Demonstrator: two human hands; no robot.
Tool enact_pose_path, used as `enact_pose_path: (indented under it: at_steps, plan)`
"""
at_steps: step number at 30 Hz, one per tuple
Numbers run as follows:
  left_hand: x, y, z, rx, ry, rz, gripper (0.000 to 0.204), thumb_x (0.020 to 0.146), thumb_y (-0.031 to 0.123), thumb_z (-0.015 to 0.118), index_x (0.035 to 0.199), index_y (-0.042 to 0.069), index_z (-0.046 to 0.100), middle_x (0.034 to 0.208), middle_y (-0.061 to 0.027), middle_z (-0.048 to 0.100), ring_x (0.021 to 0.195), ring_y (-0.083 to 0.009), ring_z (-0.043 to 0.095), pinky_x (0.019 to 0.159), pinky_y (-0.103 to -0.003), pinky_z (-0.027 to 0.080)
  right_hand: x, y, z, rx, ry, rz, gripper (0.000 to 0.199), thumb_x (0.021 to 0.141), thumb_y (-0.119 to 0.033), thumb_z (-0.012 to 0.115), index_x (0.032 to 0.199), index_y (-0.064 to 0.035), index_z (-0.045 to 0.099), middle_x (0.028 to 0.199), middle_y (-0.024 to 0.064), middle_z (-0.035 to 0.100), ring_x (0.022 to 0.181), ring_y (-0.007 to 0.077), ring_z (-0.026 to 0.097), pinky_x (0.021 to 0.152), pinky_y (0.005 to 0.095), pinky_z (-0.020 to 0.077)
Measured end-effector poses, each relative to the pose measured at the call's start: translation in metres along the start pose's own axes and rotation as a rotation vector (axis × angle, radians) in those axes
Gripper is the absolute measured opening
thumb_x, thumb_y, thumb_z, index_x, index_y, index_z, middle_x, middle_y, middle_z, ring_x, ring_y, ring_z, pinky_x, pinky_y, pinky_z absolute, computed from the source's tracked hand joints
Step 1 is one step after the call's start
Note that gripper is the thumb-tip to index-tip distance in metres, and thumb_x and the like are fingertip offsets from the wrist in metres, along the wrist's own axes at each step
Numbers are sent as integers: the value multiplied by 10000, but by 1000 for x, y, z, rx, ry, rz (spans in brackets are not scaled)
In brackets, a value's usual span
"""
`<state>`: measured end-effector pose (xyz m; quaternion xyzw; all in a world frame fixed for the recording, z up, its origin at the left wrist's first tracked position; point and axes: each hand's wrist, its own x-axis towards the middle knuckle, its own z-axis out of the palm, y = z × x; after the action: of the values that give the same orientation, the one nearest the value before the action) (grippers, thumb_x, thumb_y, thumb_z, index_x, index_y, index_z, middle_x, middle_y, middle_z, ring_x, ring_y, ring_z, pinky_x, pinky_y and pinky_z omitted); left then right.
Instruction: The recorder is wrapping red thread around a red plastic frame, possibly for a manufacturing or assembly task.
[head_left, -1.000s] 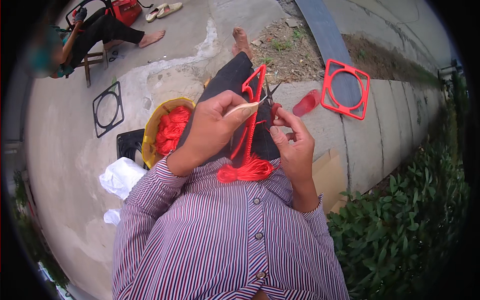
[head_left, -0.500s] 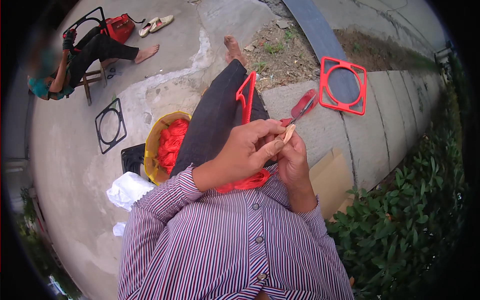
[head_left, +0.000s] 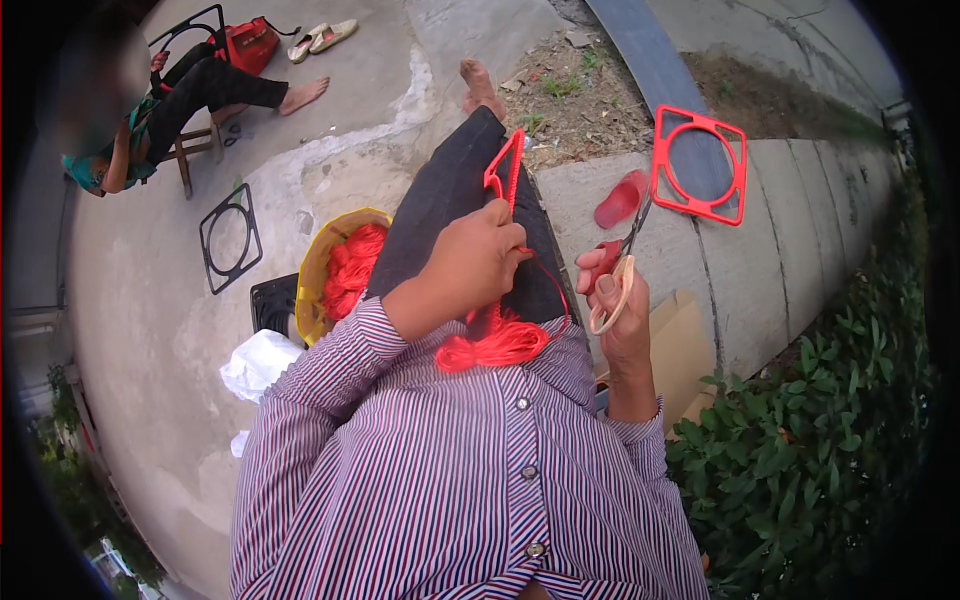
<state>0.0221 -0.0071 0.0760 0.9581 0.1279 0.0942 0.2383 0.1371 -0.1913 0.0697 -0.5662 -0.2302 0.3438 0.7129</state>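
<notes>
The left hand (head_left: 478,262) was closed around red cord against the red frame (head_left: 505,172) that stood on edge along the person's dark-trousered thigh, a grip that appeared to keep the cord taut and the frame steady on the lap. A thin strand ran from that fist down to a loose bundle of red cord (head_left: 492,345) resting at the waist of the striped shirt, where spare length could feed upward without tangling. The right hand (head_left: 622,310) was clenched on a pair of scissors (head_left: 618,270), fingers through the pale loops and the blades pointing up and away from the body, held just beside the work yet clear of the cord. A yellow basket (head_left: 312,272) of more red cord sat on the concrete at the person's left knee, within easy reach, and a second red frame (head_left: 700,166) lay flat on the kerb to the right. A black frame (head_left: 230,237) lay farther off, near another person seated on a stool (head_left: 190,152). Half a second earlier both hands had been bunched together over the lap with the scissors at the cord; now they had parted, the right drawn out to the side with the scissors raised, the left moved up along the frame.
</notes>
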Motion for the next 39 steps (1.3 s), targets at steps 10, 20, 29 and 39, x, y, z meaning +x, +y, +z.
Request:
enact_pose_path:
  at_steps: [10, 20, 29, 39]
  plan:
    - [-59, -16, -19, -389, 44, 66, 131, 831, 24, 639, 956, 30, 676, 815, -118, 638, 707, -239, 648, 610, -302, 507, 2, 6, -2, -262, -525, 317, 526, 909, -494, 525, 982, 23, 590, 676, 16, 529, 532, 54, 418, 468, 197, 298]
    - [-63, -16, -11, -402, 172, 52, 104, 829, 9, 627, 927, 5, 662, 836, -120, 644, 721, -229, 655, 629, -291, 526, 8, -1, -5, -368, -746, 538, 482, 936, -498, 485, 719, -71, 539, 577, -17, 474, 527, 61, 415, 477, 239, 313]
    - [-62, -11, -7, -358, 205, 118, 190, 745, -31, 625, 929, 19, 637, 860, -124, 631, 754, -269, 645, 647, -326, 527, 25, 7, 21, -723, -777, 300, 560, 897, -563, 502, 816, -16, 596, 637, 87, 575, 597, 200, 566, 547, 337, 399]
    - [-47, -1, -11, -220, 219, 195, 256, 654, -74, 612, 890, 22, 633, 829, -125, 628, 713, -287, 635, 625, -349, 520, 49, 20, 12, -506, -938, 189, 395, 908, -373, 526, 879, 15, 597, 697, 78, 595, 585, 215, 541, 546, 311, 419]
